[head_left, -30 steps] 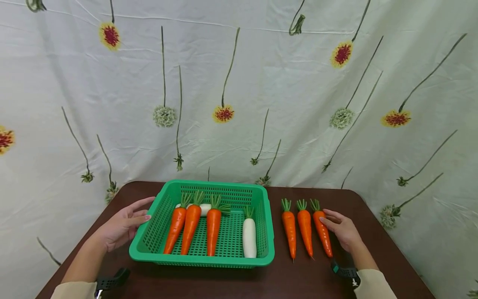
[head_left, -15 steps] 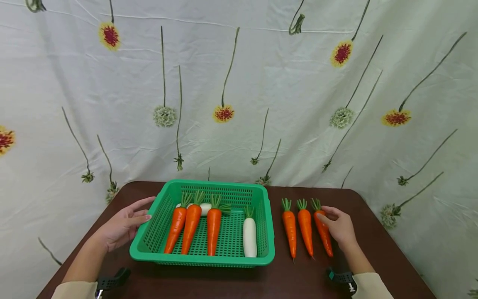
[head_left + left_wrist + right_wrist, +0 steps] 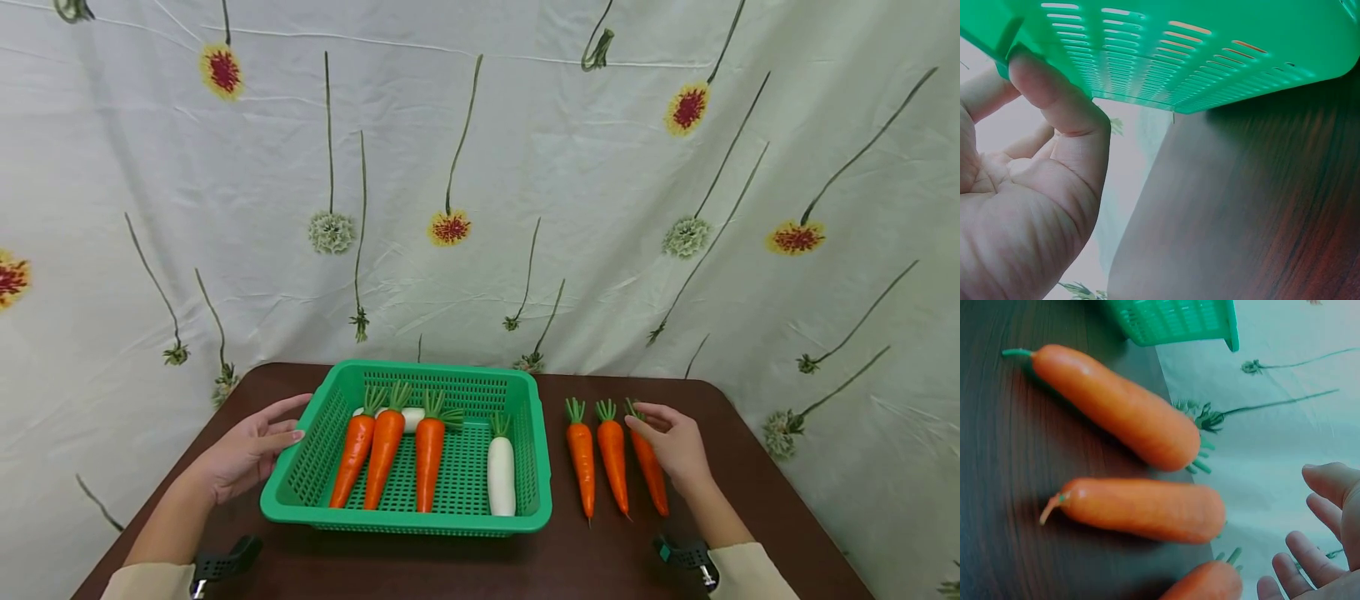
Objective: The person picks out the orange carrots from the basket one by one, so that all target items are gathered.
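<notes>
My left hand [image 3: 251, 450] touches the left rim of a green perforated basket [image 3: 405, 523] with extended fingers. In the left wrist view its thumb [image 3: 1054, 94] meets the basket's edge from outside. Three carrots with green tops lie side by side right of the basket: a left carrot [image 3: 581, 458], a middle carrot [image 3: 613, 462] and a right carrot [image 3: 649, 471]. Over the top end of the right carrot hovers my right hand [image 3: 678, 446], partly covering it. The right wrist view shows those fingers spread and holding nothing.
Inside the basket lie three carrots [image 3: 429, 462], a white radish [image 3: 501, 475] at the right, and another white piece [image 3: 412, 419] partly beneath the carrots. A dark wooden table [image 3: 420, 575] carries everything; a flower-patterned cloth [image 3: 585, 150] hangs behind it.
My right hand has moved away from me along the right carrot, from its upper body to its leafy end. The left hand, basket and carrots stay in place.
</notes>
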Motion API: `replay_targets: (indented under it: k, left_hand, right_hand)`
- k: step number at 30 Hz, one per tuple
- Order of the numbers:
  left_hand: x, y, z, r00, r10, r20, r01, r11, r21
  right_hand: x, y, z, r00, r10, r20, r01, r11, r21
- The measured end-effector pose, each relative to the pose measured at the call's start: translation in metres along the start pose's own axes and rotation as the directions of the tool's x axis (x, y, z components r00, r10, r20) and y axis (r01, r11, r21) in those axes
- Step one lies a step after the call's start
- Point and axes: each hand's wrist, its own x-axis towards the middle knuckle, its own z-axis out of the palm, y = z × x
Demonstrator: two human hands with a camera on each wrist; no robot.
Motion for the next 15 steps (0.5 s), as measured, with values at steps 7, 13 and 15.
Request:
replay_targets:
  k: [7,13,15]
  left_hand:
    - [0.000,0.000,-0.001,1.000,-0.008,-0.001,0.008,1.000,-0.004]
    - [-0.001,0.001,0.001,1.000,-0.005,0.006,0.005,1.000,-0.010]
    - [-0.001,0.001,0.001,1.000,-0.005,0.006,0.006,1.000,-0.011]
  right_hand:
    - [-0.003,-0.017,0.005,0.995,-0.066,0.069,0.064,0.997,0.034]
    - [-0.007,-0.039,0.014,0.982,-0.129,0.138,0.124,0.991,0.042]
    - [-0.009,-0.045,0.017,0.975,-0.143,0.167,0.136,0.989,0.053]
